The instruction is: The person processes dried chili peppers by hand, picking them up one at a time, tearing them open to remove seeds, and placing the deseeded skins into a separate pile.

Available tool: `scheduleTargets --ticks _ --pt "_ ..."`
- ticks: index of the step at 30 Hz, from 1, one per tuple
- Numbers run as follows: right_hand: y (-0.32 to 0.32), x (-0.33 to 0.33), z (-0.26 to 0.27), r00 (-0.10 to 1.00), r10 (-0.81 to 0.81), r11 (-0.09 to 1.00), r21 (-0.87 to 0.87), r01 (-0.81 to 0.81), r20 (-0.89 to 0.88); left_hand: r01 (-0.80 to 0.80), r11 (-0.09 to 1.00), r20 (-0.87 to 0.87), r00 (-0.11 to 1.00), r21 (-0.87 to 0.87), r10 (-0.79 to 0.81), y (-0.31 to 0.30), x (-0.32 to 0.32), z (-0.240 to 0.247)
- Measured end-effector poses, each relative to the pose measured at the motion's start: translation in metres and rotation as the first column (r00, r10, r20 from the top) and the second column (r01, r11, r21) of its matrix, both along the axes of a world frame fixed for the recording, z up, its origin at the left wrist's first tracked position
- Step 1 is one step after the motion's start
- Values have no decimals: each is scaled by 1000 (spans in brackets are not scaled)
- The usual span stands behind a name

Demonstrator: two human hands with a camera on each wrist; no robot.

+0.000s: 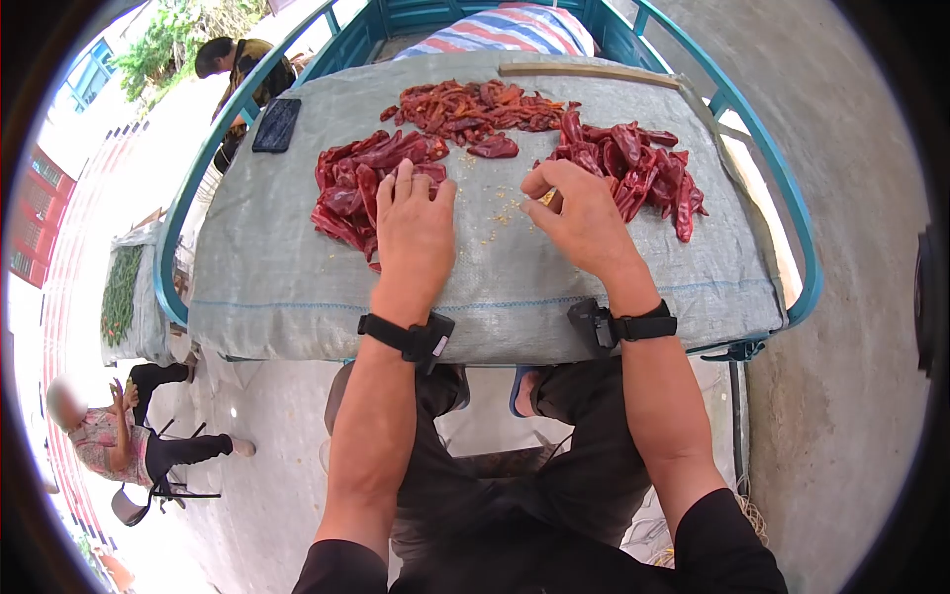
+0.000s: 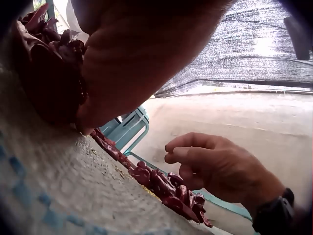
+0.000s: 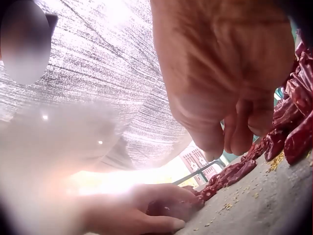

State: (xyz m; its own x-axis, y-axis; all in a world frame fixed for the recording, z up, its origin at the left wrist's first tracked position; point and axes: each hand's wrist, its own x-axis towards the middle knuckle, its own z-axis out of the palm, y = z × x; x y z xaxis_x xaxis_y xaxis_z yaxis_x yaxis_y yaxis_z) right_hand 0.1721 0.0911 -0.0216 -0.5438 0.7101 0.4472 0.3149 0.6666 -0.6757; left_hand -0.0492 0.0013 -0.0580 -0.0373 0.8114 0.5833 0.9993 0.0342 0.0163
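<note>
Dried red chili peppers lie in piles on a grey woven sheet. My left hand (image 1: 414, 233) rests at the left pile (image 1: 341, 188), its fingers fairly straight over the peppers. In the right wrist view, a dark red pepper (image 3: 171, 207) shows between the left hand's fingers and thumb. My right hand (image 1: 584, 220) hovers beside the right pile (image 1: 643, 163), fingers loosely bent and nothing between them. The left wrist view shows the right hand (image 2: 220, 164) raised above the peppers, thumb and forefinger slightly apart. Yellow seeds (image 1: 503, 210) are scattered between the two hands.
A third pile of flatter, torn peppers (image 1: 465, 107) lies at the back. The sheet (image 1: 475, 277) covers a cart bed with blue-green rails (image 1: 767, 158). A dark phone (image 1: 276, 126) and a wooden strip (image 1: 589, 72) lie on it. Two people are at the left.
</note>
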Motion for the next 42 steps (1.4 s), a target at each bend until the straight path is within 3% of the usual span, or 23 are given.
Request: scheduleTargets --ticks 2,5,8,9,11,16,20,23,29,32,35,37,38,39,42 --pt "-3 -2 2 999 21 999 -35 -20 37 33 988 68 997 -149 -23 -3 7 9" --pt "-1 -1 -1 999 19 1000 -4 -18 48 202 970 143 973 -139 -182 -3 8 5" --pt "0 1 -5 999 16 1000 -19 -15 28 281 952 264 934 -122 -241 -4 12 8" --pt "1 0 -5 999 27 999 -47 -25 34 298 952 374 893 -73 -251 -6 14 10" --pt "2 0 -5 998 46 994 -102 -41 46 317 948 573 771 34 -279 -8 19 14" --pt "-3 -9 -5 969 166 928 -304 -217 -184 357 922 828 465 149 -314 0 25 8" --pt "-2 -10 -1 936 249 842 -422 -336 -248 419 891 969 87 175 -231 -3 28 14" --pt "0 -7 0 925 211 784 -511 -352 -315 455 875 983 0 165 -185 -4 25 19" --pt "-1 -11 -2 929 136 764 -561 -319 -344 454 883 983 66 123 -171 -4 24 21" --pt "0 -9 1 936 41 798 -553 -241 -349 272 952 962 190 139 -195 -6 23 28" --pt "11 8 5 953 -50 877 -470 -102 -300 15 966 862 450 257 -236 -7 11 32" --pt "23 22 4 962 -153 947 -312 77 -227 -38 953 714 671 301 -199 -5 -1 26" --pt "28 30 5 958 -209 961 -224 164 -196 -59 943 622 765 328 -168 -6 -7 23" --pt "31 36 8 950 -256 965 -104 240 -177 -25 970 524 845 242 -109 -9 -11 26" --pt "31 49 14 874 -478 869 102 485 -81 49 990 349 932 134 -94 -9 0 27"
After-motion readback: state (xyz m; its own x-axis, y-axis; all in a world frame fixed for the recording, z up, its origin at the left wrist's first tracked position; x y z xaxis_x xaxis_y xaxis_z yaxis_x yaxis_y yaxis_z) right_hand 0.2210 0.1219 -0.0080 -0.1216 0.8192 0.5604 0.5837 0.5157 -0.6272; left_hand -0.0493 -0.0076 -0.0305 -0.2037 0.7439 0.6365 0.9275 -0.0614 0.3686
